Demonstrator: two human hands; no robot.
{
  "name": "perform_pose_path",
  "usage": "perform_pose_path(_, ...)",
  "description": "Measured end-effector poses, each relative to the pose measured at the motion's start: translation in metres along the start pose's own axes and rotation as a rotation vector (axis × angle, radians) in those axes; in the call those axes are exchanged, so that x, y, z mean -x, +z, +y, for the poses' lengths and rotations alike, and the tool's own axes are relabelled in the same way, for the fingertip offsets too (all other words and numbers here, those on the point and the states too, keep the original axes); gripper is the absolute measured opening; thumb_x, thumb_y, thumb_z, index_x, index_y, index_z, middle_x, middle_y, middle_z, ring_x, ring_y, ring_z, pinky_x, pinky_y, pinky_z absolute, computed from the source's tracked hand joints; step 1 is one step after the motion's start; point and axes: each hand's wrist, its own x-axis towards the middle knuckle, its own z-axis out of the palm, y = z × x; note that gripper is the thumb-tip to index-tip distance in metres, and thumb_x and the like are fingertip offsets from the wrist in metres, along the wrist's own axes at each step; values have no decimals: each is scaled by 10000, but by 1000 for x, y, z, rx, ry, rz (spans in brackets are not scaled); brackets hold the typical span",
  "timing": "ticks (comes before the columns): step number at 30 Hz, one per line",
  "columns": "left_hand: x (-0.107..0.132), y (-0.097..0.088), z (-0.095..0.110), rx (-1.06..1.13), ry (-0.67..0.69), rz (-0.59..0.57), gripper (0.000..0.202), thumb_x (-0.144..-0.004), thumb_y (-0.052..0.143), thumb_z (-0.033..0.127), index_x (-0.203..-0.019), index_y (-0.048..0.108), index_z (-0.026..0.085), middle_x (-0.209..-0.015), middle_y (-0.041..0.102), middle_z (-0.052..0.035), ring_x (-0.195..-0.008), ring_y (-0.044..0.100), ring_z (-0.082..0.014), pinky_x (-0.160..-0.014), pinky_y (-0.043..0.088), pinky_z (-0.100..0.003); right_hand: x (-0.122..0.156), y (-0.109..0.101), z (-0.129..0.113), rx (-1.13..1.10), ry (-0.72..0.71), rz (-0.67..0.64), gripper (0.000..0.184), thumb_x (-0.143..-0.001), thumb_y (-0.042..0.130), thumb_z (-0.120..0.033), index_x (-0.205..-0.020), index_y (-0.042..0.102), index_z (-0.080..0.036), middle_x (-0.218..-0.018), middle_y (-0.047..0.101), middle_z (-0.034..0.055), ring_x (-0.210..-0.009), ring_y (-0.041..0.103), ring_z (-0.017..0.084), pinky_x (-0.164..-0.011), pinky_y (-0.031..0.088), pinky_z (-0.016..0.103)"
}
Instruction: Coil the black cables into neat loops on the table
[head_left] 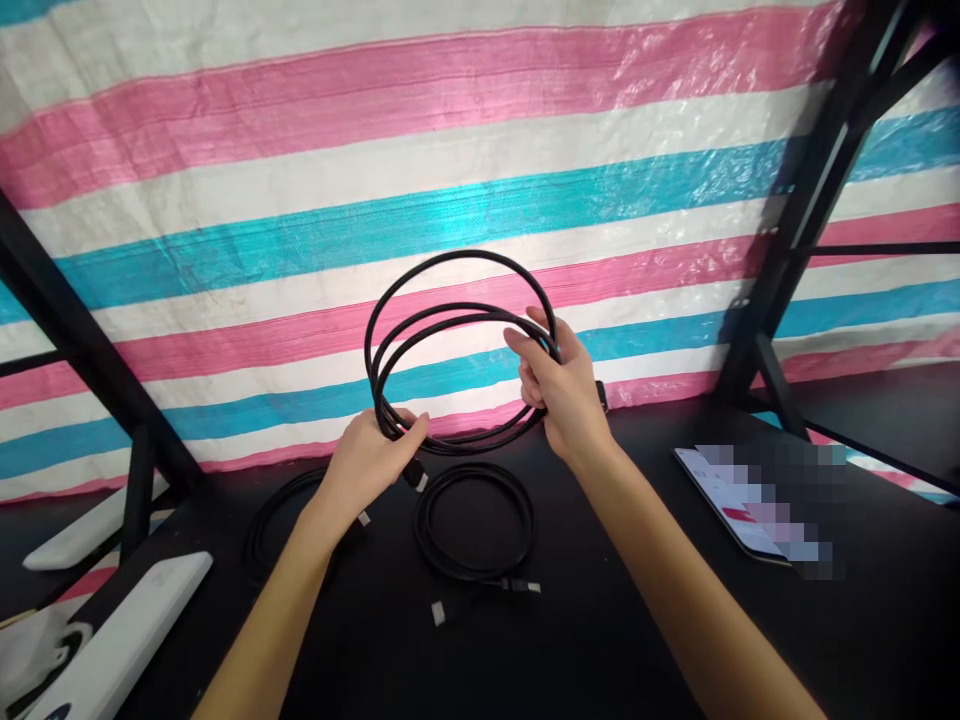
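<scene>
A black cable (471,254) in several loops is held up above the dark table between my two hands. My left hand (367,455) is closed round the lower left of the coil, and a plug (415,474) on the cable hangs just past its fingers. On the right side, my right hand (562,385) grips the loops between thumb and fingers; a dark connector end (601,396) shows behind it. Below them a second coiled black cable (534,525) lies flat, its metal-tipped plug (523,586) pointing right. Another black coil (259,520) is partly hidden behind my left forearm.
The black table (600,640) meets a striped plastic sheet (465,110) at the back. Black frame posts (75,330) rise at both sides. A phone-like device (727,505), partly blurred, lies at right; a long white object (127,640) is at left, near a white item (30,650).
</scene>
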Motion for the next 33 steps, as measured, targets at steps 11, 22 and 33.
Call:
perform_pose_path(11, -8, -20, -18, 64, -206, -384, 317, -718, 594, 479, -751, 695, 181, -601, 657, -39, -499, 596, -179, -542, 449, -259, 11, 8, -14, -114, 202, -304, 359, -732, 652, -433, -1031, 593, -244, -533, 293, -102, -353, 148, 18, -339, 79, 214)
perform_pose_path(22, -14, -20, -10, 132, 154, 114, 235, -679, 646, 267, -889, 584, 183, -851, 647, -25, -784, 613, -174, -660, 456, -249, 13, 5, -8, 159, -43, -325, 367, -762, 635, -426, -1068, 628, -222, -484, 271, -88, -389, 225, 43, -367, 169, 207)
perform_pose_path(33, 11, -3, 23, 337, 87, -131, 306, -777, 577, 494, -879, 579, 206, -326, 331, 108, -221, 274, -47, -258, 145, -180, 14, 6, -2, 545, -263, -452, 345, -800, 574, -275, -1131, 593, -179, -546, 555, -32, -497, 486, 104, -508, 370, 244)
